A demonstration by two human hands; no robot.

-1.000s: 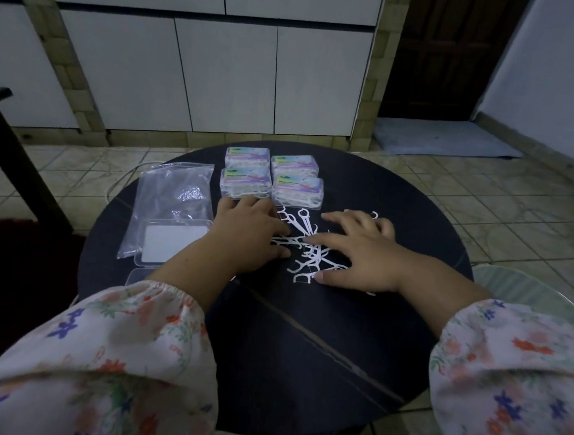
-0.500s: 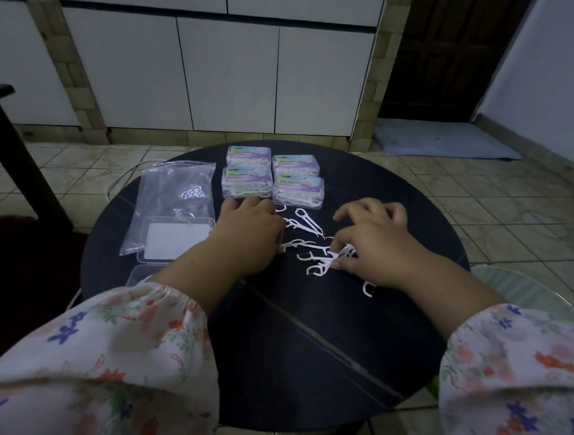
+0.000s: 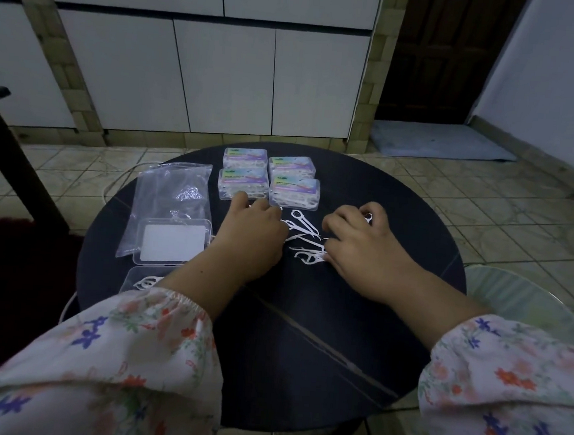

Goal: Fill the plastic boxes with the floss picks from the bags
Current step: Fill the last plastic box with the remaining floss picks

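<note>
Loose white floss picks (image 3: 304, 223) lie on the round dark table (image 3: 305, 321) between my hands. My left hand (image 3: 253, 238) rests palm down at their left edge, fingers bent, just in front of the boxes. My right hand (image 3: 362, 250) has its fingers curled and pinches several picks at their right edge. Four closed, filled plastic boxes (image 3: 269, 181) stand in a block at the back. A clear bag (image 3: 173, 198) lies at the left. On its near end sits an open box lid (image 3: 174, 239); the box base (image 3: 143, 281), holding a few picks, is partly hidden by my sleeve.
A pale green seat (image 3: 519, 297) stands close to the table's right edge. A dark table leg (image 3: 9, 154) and a red rug (image 3: 17, 264) are at the left. A white cable (image 3: 120, 180) runs on the tiled floor behind the bag.
My right hand went from flat to curled and drew the spread picks into a tighter bunch. My left hand's fingers bent and shifted slightly back towards the boxes.
</note>
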